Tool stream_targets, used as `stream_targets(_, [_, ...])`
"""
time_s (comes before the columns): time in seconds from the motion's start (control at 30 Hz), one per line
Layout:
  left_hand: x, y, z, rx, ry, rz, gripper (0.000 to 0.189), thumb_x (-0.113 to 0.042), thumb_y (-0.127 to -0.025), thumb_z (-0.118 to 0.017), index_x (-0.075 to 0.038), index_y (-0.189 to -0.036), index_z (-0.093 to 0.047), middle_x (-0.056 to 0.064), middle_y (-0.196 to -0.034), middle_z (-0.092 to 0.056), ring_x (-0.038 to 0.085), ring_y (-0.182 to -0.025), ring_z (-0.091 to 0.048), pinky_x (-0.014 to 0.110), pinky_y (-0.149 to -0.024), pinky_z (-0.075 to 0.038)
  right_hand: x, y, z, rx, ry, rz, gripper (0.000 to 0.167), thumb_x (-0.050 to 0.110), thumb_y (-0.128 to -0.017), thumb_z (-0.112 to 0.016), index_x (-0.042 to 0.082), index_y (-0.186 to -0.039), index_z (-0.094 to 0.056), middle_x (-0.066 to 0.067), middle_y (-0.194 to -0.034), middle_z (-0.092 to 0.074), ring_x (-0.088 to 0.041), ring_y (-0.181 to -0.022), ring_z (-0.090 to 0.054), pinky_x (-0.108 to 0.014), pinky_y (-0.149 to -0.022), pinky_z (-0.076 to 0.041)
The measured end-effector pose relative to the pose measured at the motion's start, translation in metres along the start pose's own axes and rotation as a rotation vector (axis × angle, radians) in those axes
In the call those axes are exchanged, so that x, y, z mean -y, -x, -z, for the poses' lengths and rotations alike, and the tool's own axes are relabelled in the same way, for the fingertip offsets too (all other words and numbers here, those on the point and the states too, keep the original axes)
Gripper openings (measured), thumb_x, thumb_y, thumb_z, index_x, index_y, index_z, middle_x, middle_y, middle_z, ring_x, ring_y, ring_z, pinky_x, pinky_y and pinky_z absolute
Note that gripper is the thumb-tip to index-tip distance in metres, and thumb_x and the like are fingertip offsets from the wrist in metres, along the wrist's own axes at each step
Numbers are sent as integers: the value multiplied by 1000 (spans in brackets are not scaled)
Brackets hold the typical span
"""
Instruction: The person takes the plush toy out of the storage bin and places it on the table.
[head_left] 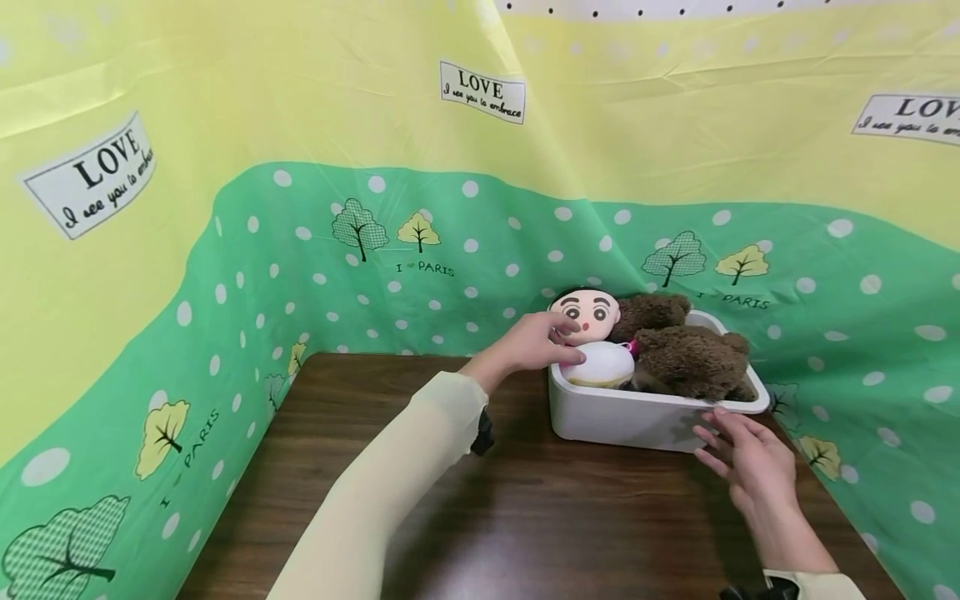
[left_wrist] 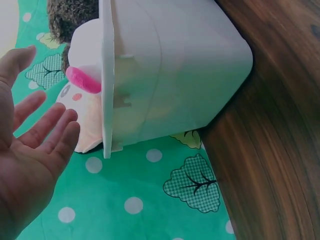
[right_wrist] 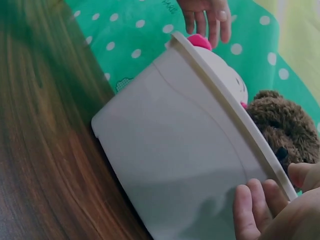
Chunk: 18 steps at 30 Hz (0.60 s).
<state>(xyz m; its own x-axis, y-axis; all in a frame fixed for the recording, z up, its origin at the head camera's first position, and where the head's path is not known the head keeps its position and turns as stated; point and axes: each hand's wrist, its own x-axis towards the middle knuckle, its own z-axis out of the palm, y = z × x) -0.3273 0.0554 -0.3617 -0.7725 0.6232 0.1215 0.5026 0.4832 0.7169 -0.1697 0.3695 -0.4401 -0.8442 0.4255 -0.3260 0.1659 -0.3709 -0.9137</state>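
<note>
Dark tabletop (head_left: 510,533) leaves us room at bottom centre. At lower right our right hand (head_left: 753,462), fingers loosely parted, unclenched, sits at the front rim of the white bin (head_left: 622,421), contact unclear. Mid-frame our left hand (head_left: 534,340), relaxed, gripping nothing, hovers by the bin's left edge, beside the white plush (head_left: 603,362) inside.

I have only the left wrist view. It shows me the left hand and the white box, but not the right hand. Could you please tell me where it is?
Observer: In the head view, the right hand is at the near side of the white box, by its right end.
Operator: Thank you. In my view the doll shows only one part of its face. Do you see more?
Observer: Yes, the head view shows both its eyes.
Operator: And is any clothing in sight?
Observer: Yes, a pale sleeve that ends near the left hand.
</note>
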Motion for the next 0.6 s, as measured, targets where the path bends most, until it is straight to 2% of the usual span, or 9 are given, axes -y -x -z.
stream_targets(0.13, [-4,-9,-6,56,-16,16,61,-36,-88,-82,-8,-139,-62,10,-134,-68,20,-119,-66,26,-92,-55,0,-4,0,-16,-39,-9,26,33,-90,-80,22,-112,-68,10,-89,-77,-9,-81,-77,-37,-67,-64])
stream_targets(0.33, [-10,-23,-21,96,-163,-22,61,-40,-88,-81,-13,-139,-63,3,-136,-67,17,-123,-62,26,-98,-51,1,-6,0,-39,-60,-19,25,31,-89,-81,20,-108,-68,9,-87,-78,-9,-80,-77,-37,-66,-63])
stream_targets(0.5, [-11,-28,-33,95,-226,-19,62,-40,-86,-83,-15,-140,-64,2,-141,-65,16,-130,-59,26,-105,-48,2,-5,-2,-25,-65,-9,17,27,-90,-80,20,-102,-70,8,-86,-78,-9,-79,-76,-35,-66,-63])
stream_targets(0.6, [-11,-31,-38,75,-254,-16,61,-37,-85,-85,-14,-138,-64,2,-140,-65,16,-129,-59,26,-104,-48,3,-6,-2,-13,-64,1,15,27,-91,-80,19,-100,-71,8,-86,-78,-9,-79,-76,-35,-66,-63])
